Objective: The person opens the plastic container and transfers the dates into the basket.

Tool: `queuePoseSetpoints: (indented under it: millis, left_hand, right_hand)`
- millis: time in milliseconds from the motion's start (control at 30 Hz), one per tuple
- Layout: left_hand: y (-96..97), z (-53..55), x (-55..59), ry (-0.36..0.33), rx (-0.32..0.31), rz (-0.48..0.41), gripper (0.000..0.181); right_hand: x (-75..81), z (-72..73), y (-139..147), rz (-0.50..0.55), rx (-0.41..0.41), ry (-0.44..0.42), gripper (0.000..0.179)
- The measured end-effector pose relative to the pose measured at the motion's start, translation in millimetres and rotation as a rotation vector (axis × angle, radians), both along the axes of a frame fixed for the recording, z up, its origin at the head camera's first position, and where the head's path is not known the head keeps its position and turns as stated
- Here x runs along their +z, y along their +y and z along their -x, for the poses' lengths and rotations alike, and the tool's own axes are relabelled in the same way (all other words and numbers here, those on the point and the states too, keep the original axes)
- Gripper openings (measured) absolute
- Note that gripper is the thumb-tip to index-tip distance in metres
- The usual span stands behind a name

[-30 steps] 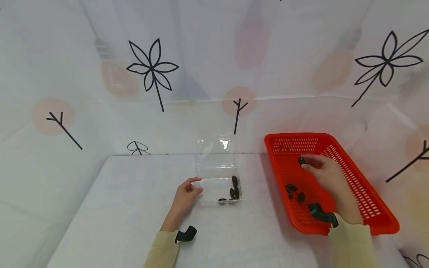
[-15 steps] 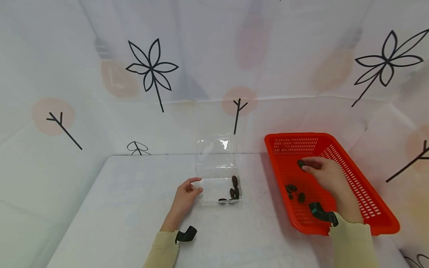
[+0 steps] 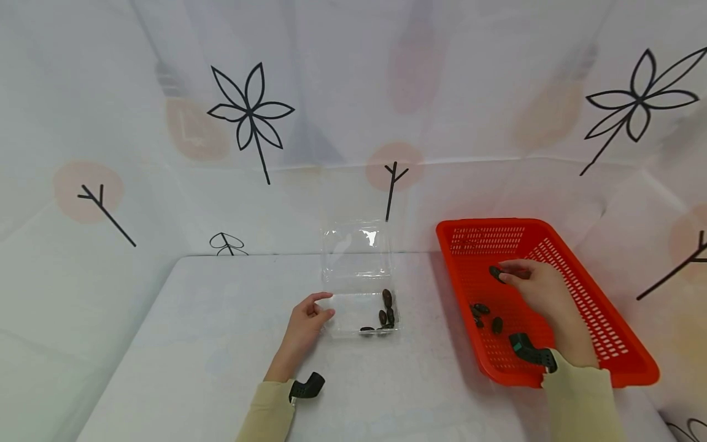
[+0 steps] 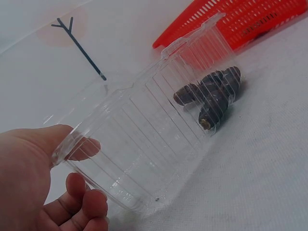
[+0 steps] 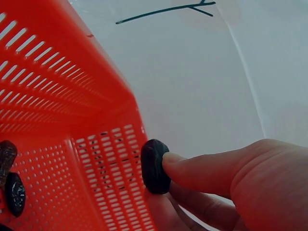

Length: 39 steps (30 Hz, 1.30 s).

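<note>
My left hand (image 3: 302,320) grips the clear box (image 3: 351,314) at left while my right hand (image 3: 541,291) pinches a dark oval piece (image 5: 154,166) above the red basket (image 3: 463,283), ideally lightly but securely.

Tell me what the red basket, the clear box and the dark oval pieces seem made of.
Red basket: probably molded plastic, smooth with a slight sheen, given its regular slots.
Clear box: likely thin plastic, glossy, with see-through ribbed walls and bright glints.
Dark oval pieces: perhaps dried fruit or seeds; they look wrinkled and faintly shiny, but I can't be sure.
</note>
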<state>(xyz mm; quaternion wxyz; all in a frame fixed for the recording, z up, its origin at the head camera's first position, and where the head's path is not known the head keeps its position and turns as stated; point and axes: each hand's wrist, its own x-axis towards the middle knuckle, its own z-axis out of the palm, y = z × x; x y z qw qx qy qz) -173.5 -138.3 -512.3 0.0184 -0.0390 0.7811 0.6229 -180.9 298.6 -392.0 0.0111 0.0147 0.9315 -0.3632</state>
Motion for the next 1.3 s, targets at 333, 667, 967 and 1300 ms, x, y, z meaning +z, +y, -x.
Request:
queuePoseSetpoints:
  millis: [333,667,967,1300]
  left_hand:
    - [0.3,-1.2,3.3,-0.006,-0.008,0.006,0.036]
    - [3.6,-9.7,26.4,-0.022,-0.020,0.004,0.038]
    - [-0.3,-0.9,1.5,-0.009,0.004,-0.007,0.035]
    - [0.0,-0.5,0.9,-0.003,0.004,-0.002,0.035]
  right_hand:
    - [-1.0,-0.6,0,-0.026,-0.006,0.055,0.038]
    - [1.6,-2.1,-2,-0.017,-0.010,0.058,0.039]
    - [4.0,-5.9,-6,0.009,-0.011,0.089,0.039]
    - [15.8,-12.0,-18,0.019,0.019,0.129,0.041]
